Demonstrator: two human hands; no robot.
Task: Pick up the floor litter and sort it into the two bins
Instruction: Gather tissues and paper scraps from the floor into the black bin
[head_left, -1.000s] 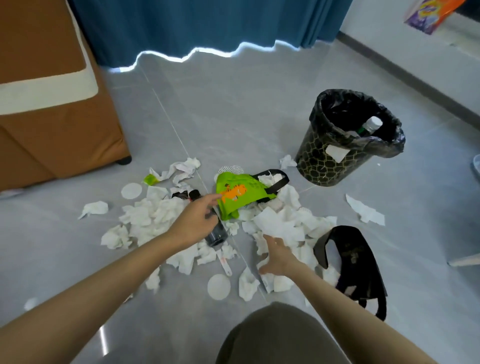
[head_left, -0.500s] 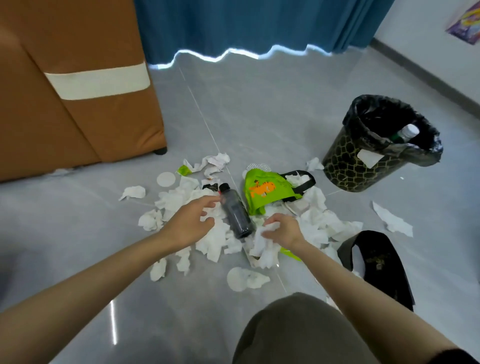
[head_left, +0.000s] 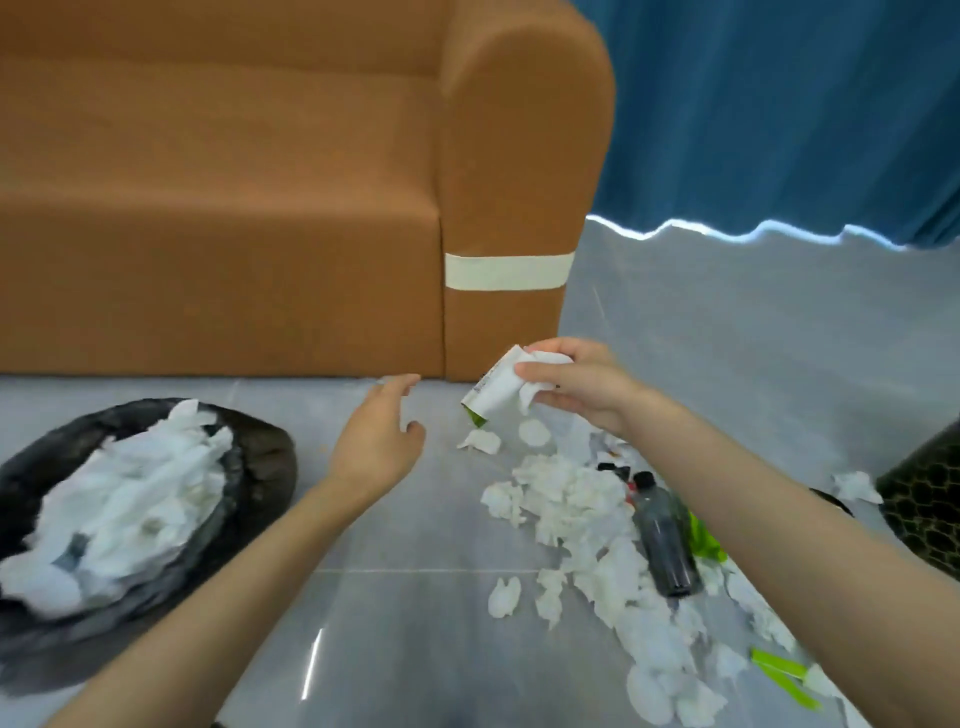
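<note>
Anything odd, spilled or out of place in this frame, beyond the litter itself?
The black-lined bin at left is heaped with white tissue above its rim, so more may spill. A dark bottle lies on its side among the floor tissue.

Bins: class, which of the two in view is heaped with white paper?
The black-lined bin on the left; the gold-patterned bin at the right edge shows only its wall.

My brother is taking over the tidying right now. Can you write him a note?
Left hand: open, empty.
Right hand: fingers grip a white crumpled paper wrapper, lifted.
Done: black-bagged bin on the left holds many white tissues.
Left to do: white tissue scraps, a dark plastic bottle and green plastic scraps lie on the floor; gold-patterned black bin at the right edge.
</note>
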